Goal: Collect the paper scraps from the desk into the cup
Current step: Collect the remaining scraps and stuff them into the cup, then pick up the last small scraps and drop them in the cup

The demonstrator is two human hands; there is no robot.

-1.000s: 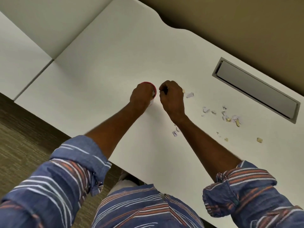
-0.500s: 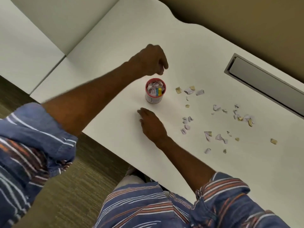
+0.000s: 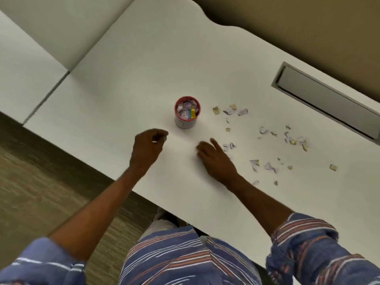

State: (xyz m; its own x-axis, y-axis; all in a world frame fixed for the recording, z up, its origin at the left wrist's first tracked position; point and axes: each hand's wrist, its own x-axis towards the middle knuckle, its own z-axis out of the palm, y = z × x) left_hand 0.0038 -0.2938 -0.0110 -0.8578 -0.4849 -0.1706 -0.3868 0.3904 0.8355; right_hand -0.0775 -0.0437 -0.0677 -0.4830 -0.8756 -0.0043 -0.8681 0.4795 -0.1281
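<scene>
A small cup (image 3: 186, 120) with a red rim stands upright mid-desk, filled with paper scraps and a blue and yellow piece. Several loose paper scraps (image 3: 230, 110) lie to its right, with more (image 3: 294, 139) spread further right and toward the front. My left hand (image 3: 148, 148) hovers just in front-left of the cup, apart from it, its fingers curled in; a pale speck shows at the thumb. My right hand (image 3: 216, 159) rests on the desk in front-right of the cup with its fingers spread, the fingertips beside two scraps (image 3: 229, 146).
The white desk (image 3: 127, 83) has its front edge just behind my wrists, with carpet below. A grey recessed cable slot (image 3: 329, 101) sits at the back right. A second white surface (image 3: 26, 75) adjoins on the left across a seam.
My left hand has let go of the cup, passed over and behind it, and come back to its front-left. My right hand has dropped from the cup's rim to the desk by the scraps.
</scene>
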